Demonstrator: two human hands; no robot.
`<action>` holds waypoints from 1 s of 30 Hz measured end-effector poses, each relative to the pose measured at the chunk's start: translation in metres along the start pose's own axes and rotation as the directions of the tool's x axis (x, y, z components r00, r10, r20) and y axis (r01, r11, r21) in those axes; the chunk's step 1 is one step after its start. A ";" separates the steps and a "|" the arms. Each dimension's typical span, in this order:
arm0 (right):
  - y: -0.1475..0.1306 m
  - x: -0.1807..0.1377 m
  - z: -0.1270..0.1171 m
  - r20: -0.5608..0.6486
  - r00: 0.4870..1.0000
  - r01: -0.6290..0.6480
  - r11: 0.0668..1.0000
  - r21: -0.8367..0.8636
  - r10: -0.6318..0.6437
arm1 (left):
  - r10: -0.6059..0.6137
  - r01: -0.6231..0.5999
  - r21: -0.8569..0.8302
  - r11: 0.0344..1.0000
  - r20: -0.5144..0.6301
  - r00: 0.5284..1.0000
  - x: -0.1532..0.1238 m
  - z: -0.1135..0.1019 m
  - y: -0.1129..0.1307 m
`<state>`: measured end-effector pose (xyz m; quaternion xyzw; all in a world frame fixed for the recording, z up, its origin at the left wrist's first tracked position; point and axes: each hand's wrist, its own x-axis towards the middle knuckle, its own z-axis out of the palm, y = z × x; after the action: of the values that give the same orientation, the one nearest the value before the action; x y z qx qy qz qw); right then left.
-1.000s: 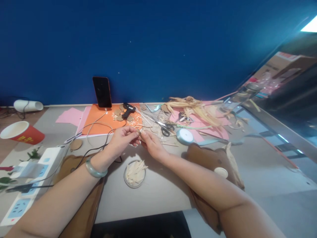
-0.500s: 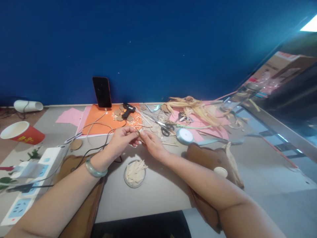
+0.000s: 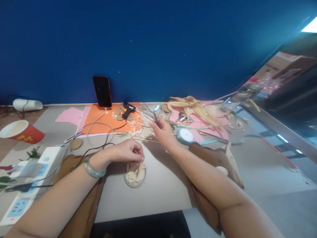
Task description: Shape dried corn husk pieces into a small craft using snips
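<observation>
Table (image 3: 160, 198): left hand (image 3: 128, 152), dish (image 3: 134, 177), yellow-lettered cup (image 3: 21, 132)

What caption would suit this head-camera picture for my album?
Left hand over a dish of pale straw slips, right hand at the scissors, on a cluttered craft table.

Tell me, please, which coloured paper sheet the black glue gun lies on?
The orange paper sheet holds the black glue gun; the pink paper sheets beside it do not.

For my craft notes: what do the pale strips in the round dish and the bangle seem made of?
The pale strips look like dried husk or straw: matte, cream, unevenly cut. The bangle looks like jade or glass: smooth, glossy, pale green; I cannot tell which.
</observation>
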<state>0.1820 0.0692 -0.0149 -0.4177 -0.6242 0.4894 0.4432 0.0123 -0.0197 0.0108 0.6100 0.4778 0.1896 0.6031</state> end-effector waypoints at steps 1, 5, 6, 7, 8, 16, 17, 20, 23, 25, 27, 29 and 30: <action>0.001 0.005 -0.004 0.001 1.000 0.010 0.996 -0.084 -0.010 | -0.016 0.012 0.065 0.998 0.057 0.998 -0.001 0.001 -0.002; 0.007 0.018 -0.011 0.138 0.988 0.003 0.885 -0.465 0.069 | -0.059 0.032 0.265 0.964 0.093 0.994 -0.001 0.001 -0.005; 0.008 0.019 -0.011 0.163 0.982 0.016 0.826 -0.563 0.092 | -0.056 0.031 0.297 0.954 0.079 0.995 -0.001 0.000 -0.004; 0.008 0.019 -0.011 0.175 0.979 0.033 0.760 -0.649 0.107 | -0.054 0.030 0.322 0.946 0.068 0.996 -0.001 -0.001 -0.003; 0.008 0.019 -0.011 0.175 0.978 0.047 0.697 -0.716 0.114 | -0.055 0.031 0.338 0.941 0.063 0.996 -0.001 -0.001 -0.003; 0.007 0.015 -0.007 0.177 0.959 0.051 0.481 -0.875 0.221 | 0.000 0.044 0.197 0.979 -0.218 0.976 0.006 -0.003 -0.007; 0.008 0.015 -0.006 0.187 0.956 0.059 0.474 -0.878 0.227 | 0.011 0.036 0.172 0.984 -0.265 0.964 0.007 -0.003 -0.008; 0.010 0.015 -0.006 0.196 0.957 0.068 0.487 -0.871 0.215 | 0.031 0.008 0.111 0.994 -0.352 0.935 0.011 -0.005 -0.011; 0.009 0.016 -0.008 0.203 0.964 0.057 0.609 -0.791 0.173 | 0.004 -0.005 -0.001 1.000 -0.415 0.910 0.015 -0.007 -0.014; 0.008 0.014 -0.008 0.224 0.966 0.045 0.771 -0.635 0.128 | -0.027 -0.018 -0.091 0.996 -0.469 0.883 0.016 -0.007 -0.014; 0.005 0.011 -0.007 0.261 0.961 0.014 0.921 -0.388 0.095 | -0.059 -0.028 -0.156 0.987 -0.524 0.850 0.016 -0.008 -0.011; 0.001 0.005 -0.004 0.312 0.947 -0.038 0.989 -0.142 0.081 | -0.073 -0.061 -0.219 0.974 -0.553 0.830 0.015 -0.007 -0.007; 0.000 0.002 -0.002 0.340 0.937 -0.066 0.997 -0.049 0.079 | -0.069 -0.092 -0.257 0.962 -0.555 0.829 0.015 -0.007 -0.005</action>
<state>0.1831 0.0717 -0.0139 -0.3574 -0.6846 0.5587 0.3022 0.0116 -0.0045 0.0025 0.4417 0.5987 0.4273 0.5137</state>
